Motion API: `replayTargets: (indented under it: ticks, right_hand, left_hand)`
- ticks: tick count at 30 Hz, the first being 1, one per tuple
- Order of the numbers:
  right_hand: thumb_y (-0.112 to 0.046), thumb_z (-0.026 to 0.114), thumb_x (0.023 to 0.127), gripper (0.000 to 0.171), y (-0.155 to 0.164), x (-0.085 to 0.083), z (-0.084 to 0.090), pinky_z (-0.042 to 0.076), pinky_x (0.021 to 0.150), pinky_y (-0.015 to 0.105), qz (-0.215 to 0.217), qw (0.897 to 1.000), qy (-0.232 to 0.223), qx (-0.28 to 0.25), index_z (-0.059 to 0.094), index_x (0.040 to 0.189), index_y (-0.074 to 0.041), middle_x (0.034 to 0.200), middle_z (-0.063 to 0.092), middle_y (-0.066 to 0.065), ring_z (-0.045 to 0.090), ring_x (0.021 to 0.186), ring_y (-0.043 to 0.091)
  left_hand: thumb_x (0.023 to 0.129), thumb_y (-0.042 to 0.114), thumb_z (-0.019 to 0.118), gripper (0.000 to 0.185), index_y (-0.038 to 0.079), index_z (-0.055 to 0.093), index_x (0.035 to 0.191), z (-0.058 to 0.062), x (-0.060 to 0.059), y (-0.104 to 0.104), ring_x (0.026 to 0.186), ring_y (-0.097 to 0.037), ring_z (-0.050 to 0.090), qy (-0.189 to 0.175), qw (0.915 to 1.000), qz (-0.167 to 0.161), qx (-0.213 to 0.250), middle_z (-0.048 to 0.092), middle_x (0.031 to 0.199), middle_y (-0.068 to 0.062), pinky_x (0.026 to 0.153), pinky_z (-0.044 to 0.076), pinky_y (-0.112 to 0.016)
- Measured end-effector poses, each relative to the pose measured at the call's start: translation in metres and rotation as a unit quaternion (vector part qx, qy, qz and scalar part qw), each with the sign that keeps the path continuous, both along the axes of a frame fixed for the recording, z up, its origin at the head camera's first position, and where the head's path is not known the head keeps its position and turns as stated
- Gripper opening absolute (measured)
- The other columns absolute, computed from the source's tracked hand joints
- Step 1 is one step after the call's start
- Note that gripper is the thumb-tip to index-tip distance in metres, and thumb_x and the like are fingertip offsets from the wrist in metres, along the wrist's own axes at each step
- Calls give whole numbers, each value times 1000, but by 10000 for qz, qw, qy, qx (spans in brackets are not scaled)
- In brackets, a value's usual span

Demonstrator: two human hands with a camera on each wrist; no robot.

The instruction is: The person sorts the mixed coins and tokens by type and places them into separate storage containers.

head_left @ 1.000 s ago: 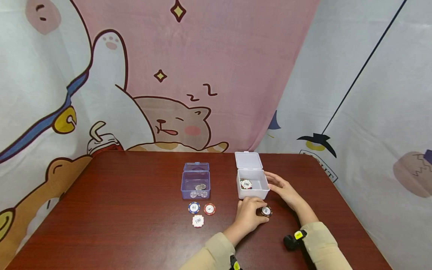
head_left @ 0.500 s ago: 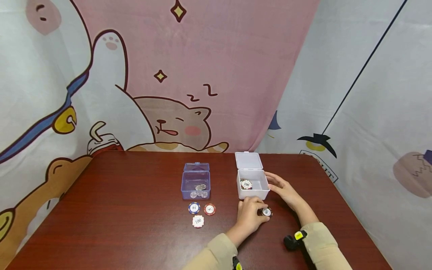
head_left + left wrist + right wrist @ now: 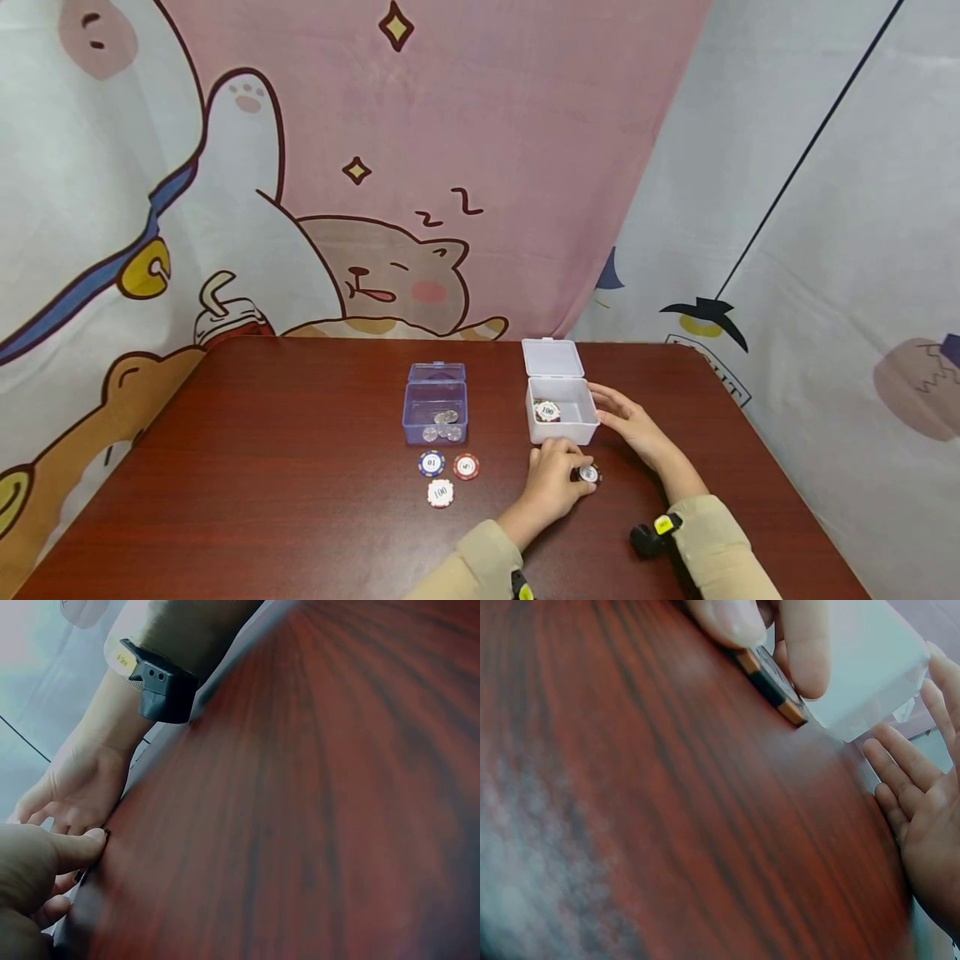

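Left hand, fingers curled, pinching dark-edged chip on edge upon table, just before white box; right hand, fingers relaxed, flat beside box's right wall.

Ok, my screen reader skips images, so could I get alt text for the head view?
A left hand pinches a poker chip on a red-brown table, beside an open white box steadied by the right hand.

White box blocks ahead; bare table leftward.
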State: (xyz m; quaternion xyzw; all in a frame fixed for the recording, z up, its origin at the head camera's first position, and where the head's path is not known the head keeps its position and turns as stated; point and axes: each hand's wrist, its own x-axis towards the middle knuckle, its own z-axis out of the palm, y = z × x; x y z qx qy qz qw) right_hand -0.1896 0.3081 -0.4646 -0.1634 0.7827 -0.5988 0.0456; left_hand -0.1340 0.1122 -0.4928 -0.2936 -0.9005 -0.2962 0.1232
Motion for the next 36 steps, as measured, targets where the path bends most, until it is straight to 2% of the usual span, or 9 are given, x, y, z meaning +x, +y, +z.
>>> replayTargets:
  ticks: [11, 17, 21, 32, 36]
  right_hand:
    - [1, 51, 96, 50, 0, 0, 0, 41, 90, 22, 32, 10000, -4, -22, 35, 143, 5, 139, 42, 29, 41, 124, 44]
    - [1, 52, 96, 50, 0, -1, 0, 41, 90, 22, -9, 10000, -23, -18, 36, 143, 4, 139, 43, 29, 43, 124, 42]
    - [0, 52, 96, 50, 0, -1, -1, 41, 90, 22, -14, 10000, -38, -34, 36, 143, 5, 139, 43, 29, 43, 124, 41]
    - [0, 52, 96, 50, 0, -1, -2, 41, 90, 21, -27, 10000, -10, -20, 36, 143, 5, 138, 43, 29, 44, 124, 40]
    - [0, 52, 96, 50, 0, -1, -2, 41, 90, 21, -18, 10000, 12, 11, 36, 143, 4, 138, 43, 28, 44, 123, 40]
  left_hand:
    - [76, 23, 80, 38, 9, 73, 111, 1, 1, -8, 96, -10, 46, -400, 9973, -338, 519, 58, 98, 5, 80, 34, -25]
    - [78, 22, 79, 38, 8, 72, 113, 5, 4, -12, 97, -9, 45, -498, 9957, -481, 617, 58, 101, 5, 83, 35, -26]
    - [77, 22, 79, 38, 8, 72, 112, 10, 7, -15, 99, -10, 45, -440, 9948, -540, 748, 58, 102, 4, 85, 34, -27]
    - [76, 21, 80, 38, 7, 72, 110, 25, 13, -23, 100, -10, 46, 9, 9917, -705, 1078, 58, 102, 4, 86, 35, -25]
    - [76, 20, 80, 38, 7, 72, 111, 31, 12, -27, 102, -10, 46, -13, 9911, -709, 1129, 58, 103, 3, 88, 36, -27]
